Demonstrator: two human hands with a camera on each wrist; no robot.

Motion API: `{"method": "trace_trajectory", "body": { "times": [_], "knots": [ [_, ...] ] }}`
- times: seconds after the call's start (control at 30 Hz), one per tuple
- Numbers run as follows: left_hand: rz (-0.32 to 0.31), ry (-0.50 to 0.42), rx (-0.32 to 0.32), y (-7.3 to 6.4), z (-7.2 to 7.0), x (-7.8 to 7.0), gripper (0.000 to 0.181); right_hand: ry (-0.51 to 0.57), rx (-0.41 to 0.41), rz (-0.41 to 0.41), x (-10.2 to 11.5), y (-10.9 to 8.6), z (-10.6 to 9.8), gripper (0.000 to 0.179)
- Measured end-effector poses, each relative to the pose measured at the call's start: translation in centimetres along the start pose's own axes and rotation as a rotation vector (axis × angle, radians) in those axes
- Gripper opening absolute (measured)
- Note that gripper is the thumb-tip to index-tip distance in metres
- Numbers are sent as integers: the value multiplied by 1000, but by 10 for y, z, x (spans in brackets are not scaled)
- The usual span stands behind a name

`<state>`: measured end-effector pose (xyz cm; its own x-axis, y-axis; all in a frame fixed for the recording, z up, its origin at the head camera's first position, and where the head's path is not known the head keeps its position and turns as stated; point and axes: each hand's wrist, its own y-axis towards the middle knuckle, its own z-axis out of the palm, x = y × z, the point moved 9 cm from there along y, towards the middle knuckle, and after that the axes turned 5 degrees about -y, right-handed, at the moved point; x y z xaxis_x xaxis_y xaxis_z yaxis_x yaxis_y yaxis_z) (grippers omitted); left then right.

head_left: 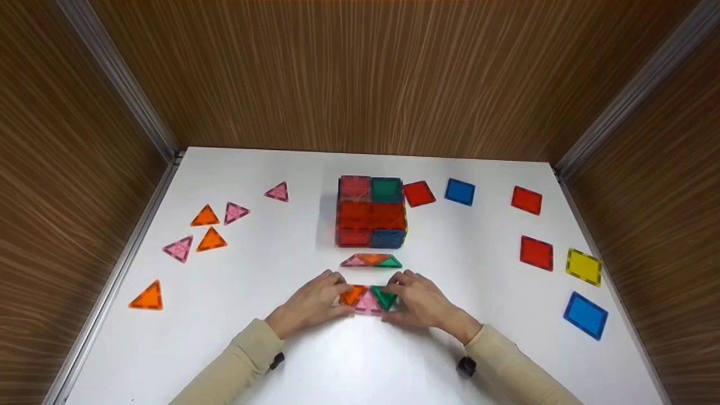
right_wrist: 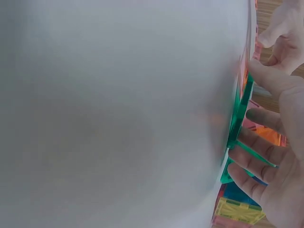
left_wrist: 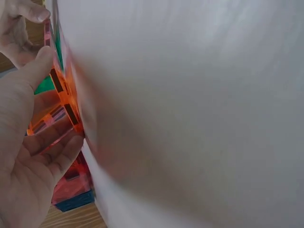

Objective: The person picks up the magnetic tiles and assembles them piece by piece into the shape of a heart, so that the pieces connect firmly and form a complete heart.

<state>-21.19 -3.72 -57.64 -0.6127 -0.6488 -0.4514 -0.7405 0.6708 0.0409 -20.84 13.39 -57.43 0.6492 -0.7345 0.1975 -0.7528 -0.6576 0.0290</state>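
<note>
Triangular tiles [head_left: 368,304] on white tabletop [head_left: 478,259], wood-grain walls [head_left: 360,79] around

- From my end I log two matching beige long sleeves, plain cloth: left sleeve [head_left: 233,360], right sleeve [head_left: 514,363].
- Left sleeve creased near its cuff [head_left: 264,336].
- Small black block [head_left: 277,360] beside it; second black block [head_left: 466,366] near right cuff [head_left: 484,341].

Between my left hand [head_left: 315,298] and my right hand [head_left: 421,300], a row of tiles [head_left: 368,304]; behind it, a second row [head_left: 372,260], then the block [head_left: 371,215]; loose triangles [head_left: 211,241] left, squares [head_left: 536,253] right
</note>
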Motion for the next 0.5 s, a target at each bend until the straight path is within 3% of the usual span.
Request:
{"method": "trace_trajectory", "body": {
  "times": [0.27, 0.5],
  "knots": [
    [-9, -65, -43, 6, -8, 3, 42, 20, -81, -21, -5, 2, -12, 24],
    [55, -80, -105, 8, -11, 0, 38, 153, -100, 34, -17, 2, -13, 18]
  ]
}}
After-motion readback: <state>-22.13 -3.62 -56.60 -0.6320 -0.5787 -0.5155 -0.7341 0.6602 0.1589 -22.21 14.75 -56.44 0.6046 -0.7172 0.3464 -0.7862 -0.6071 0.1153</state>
